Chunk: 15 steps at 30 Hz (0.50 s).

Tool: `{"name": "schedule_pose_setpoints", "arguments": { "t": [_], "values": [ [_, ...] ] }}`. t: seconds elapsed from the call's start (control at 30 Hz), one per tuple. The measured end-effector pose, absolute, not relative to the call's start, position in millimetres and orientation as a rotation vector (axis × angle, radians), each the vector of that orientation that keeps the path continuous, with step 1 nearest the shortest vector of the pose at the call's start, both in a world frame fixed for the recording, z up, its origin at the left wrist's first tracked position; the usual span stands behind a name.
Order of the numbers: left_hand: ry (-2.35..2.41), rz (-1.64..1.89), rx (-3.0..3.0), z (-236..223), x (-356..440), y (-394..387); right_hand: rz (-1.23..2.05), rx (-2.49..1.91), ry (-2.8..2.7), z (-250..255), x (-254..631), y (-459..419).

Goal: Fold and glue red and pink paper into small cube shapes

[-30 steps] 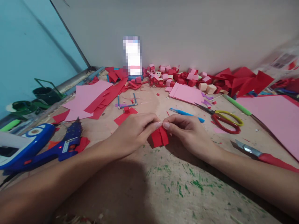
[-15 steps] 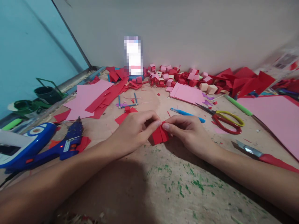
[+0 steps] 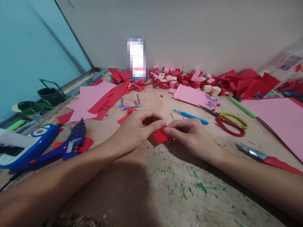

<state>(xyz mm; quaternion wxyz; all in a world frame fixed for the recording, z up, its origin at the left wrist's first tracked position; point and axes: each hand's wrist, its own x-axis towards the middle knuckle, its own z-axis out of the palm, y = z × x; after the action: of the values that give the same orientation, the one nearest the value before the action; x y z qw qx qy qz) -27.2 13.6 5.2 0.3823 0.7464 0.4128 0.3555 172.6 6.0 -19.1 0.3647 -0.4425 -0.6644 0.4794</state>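
Note:
Between my two hands, just above the table, is a small piece of folded red paper [image 3: 161, 136]. My left hand [image 3: 144, 124] pinches its upper left part with thumb and fingers. On the right edge, the thumb of my right hand [image 3: 189, 132] presses the paper against the fingers behind it. Most of the fingertips are hidden behind the paper and thumbs. A blue pen-like tool [image 3: 191, 117] lies just beyond my right hand. Past my left hand rests a scrap of red paper [image 3: 123, 119] with a small red cube [image 3: 129, 110].
Scissors [image 3: 230, 124] and a red-handled utility knife [image 3: 262, 156] lie to the right. A blue glue gun [image 3: 71, 143] with a lit red light and a tape dispenser [image 3: 30, 145] are at left. Red and pink cubes [image 3: 170, 78], pink sheets [image 3: 189, 94] and a phone [image 3: 136, 58] line the back.
The red paper has turned and tilted between my fingers; its centre crease no longer shows as clearly. My left thumb has shifted slightly right. The view has moved a little.

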Motion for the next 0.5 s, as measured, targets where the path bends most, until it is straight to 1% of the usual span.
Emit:
{"name": "schedule_pose_setpoints", "arguments": {
  "t": [0.1,0.3,0.5],
  "values": [
    [1.068,0.878,1.906,4.3,-26.7,14.3,1.242,-1.138,-1.746,-16.8,171.1,3.9],
    [1.137,0.979,1.748,3.6,-27.5,12.7,1.259,-1.109,-1.817,-15.3,171.8,3.2],
    [1.128,0.986,1.712,3.7,-31.3,17.7,1.315,-1.106,-1.726,-17.3,172.0,5.1]
  ]
}}
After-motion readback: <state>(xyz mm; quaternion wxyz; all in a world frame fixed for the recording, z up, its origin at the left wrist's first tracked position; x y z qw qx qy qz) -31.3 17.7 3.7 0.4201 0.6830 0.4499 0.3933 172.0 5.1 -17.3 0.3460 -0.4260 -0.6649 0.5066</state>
